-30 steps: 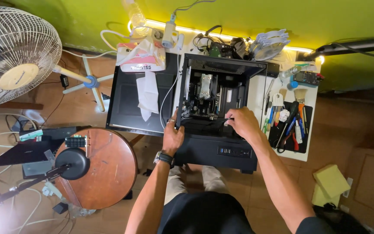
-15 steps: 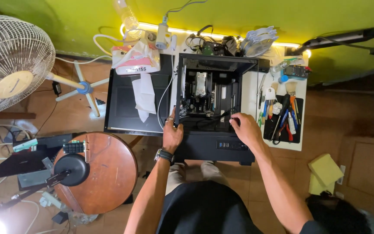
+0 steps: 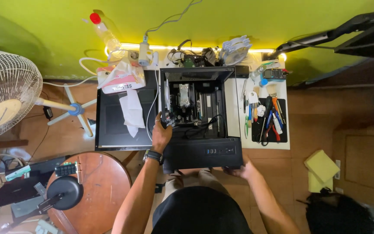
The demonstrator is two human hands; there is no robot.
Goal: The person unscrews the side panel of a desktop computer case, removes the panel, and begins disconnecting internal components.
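Observation:
An open black computer case (image 3: 202, 151) lies on its side on a white desk, its motherboard and cooler (image 3: 184, 96) showing inside. My left hand (image 3: 161, 132), with a dark watch on the wrist, grips the case's left edge near the inner components. My right hand (image 3: 241, 170) holds the lower right corner of the case's front panel from beneath. Black cables (image 3: 204, 125) loop across the inside of the case.
A black side panel (image 3: 113, 125) lies left of the case with a tissue pack (image 3: 120, 80) on it. Hand tools (image 3: 269, 117) rest on a black mat at the right. A standing fan (image 3: 3, 97), a round wooden stool (image 3: 96, 190) and yellow cloths (image 3: 321, 169) are around.
My right hand has dropped from the case's upper right edge down to its lower right corner. My left hand stays on the left edge. The camera view has shifted slightly.

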